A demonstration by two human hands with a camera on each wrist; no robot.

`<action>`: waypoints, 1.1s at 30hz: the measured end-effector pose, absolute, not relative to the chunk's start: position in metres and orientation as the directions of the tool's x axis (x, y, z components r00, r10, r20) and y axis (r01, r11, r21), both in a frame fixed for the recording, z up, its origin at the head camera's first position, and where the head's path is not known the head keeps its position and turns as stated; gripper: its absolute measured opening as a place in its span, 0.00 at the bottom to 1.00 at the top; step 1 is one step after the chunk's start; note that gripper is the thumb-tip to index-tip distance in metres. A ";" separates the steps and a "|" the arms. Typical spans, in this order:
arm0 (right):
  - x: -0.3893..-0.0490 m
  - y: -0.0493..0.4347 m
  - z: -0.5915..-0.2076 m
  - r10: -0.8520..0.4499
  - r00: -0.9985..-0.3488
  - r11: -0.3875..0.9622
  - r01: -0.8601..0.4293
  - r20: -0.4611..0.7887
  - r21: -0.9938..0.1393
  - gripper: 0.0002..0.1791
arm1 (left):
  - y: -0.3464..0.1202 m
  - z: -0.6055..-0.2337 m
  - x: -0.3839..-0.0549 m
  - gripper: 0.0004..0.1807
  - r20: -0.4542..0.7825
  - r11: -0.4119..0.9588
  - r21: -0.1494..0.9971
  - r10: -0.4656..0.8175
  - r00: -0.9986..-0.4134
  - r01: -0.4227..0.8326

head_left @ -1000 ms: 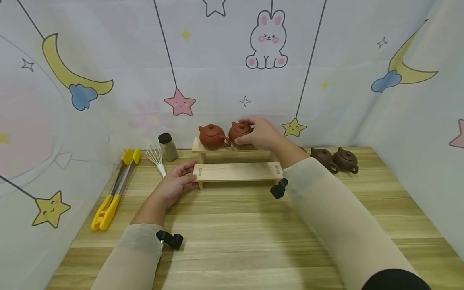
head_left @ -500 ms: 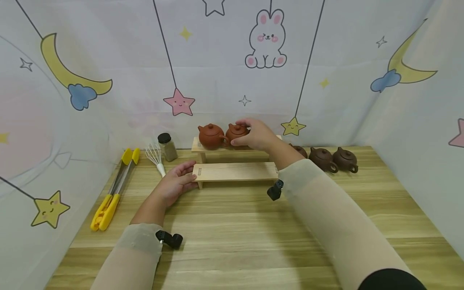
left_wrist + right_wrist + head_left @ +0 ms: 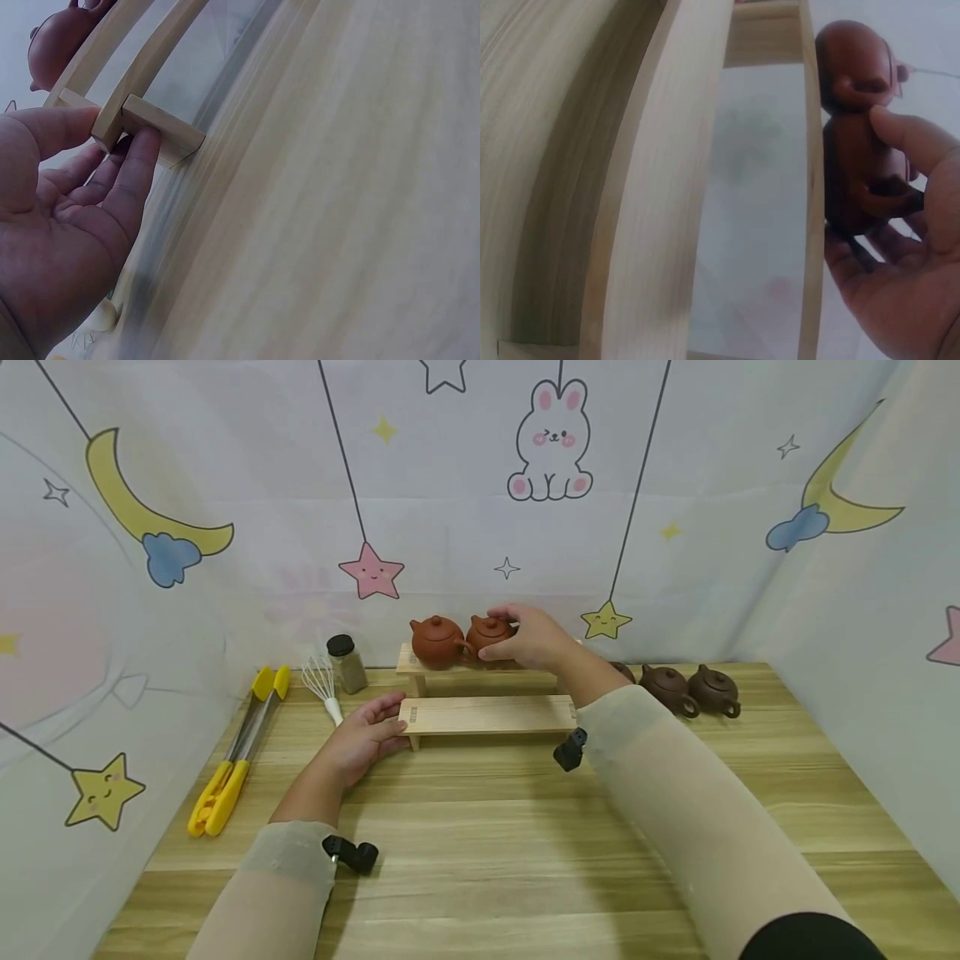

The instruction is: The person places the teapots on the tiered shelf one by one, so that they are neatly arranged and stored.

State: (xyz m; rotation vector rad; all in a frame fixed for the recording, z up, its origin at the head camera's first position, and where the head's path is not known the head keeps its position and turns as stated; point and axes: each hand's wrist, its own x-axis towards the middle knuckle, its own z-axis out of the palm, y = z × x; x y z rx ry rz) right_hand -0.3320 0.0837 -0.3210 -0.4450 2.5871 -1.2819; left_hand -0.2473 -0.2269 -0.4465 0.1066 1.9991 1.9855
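My right hand [image 3: 538, 642] holds a small reddish-brown clay teapot [image 3: 486, 632] on the upper step of a two-step wooden stand [image 3: 487, 715]. Close against its left side, a matching reddish-brown teapot [image 3: 437, 643] sits on the same step. In the right wrist view, the thumb lies on one side of the held teapot [image 3: 855, 165] and curled fingers on the other. My left hand [image 3: 358, 745] grips the left end of the lower step; the left wrist view has its thumb at the board's edge and fingers below, by the leg [image 3: 161, 124].
Several dark brown teapots [image 3: 665, 687] stand right of the stand, the nearest partly behind my right forearm. To the left are a whisk [image 3: 322, 687], a black-lidded jar [image 3: 348, 667] and yellow-handled tongs [image 3: 236, 756]. A printed cloth [image 3: 465, 527] hangs behind the table [image 3: 465, 860].
My right hand has shifted slightly left with its teapot, closing the gap to the other one, and then stays still. The left hand keeps its place on the stand.
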 end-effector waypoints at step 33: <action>-0.213 0.215 -0.369 -0.193 -0.977 0.548 -0.187 0.094 -0.815 0.39 | -0.227 -0.444 -0.245 0.37 -0.175 0.027 0.984 0.279 -0.944 -0.174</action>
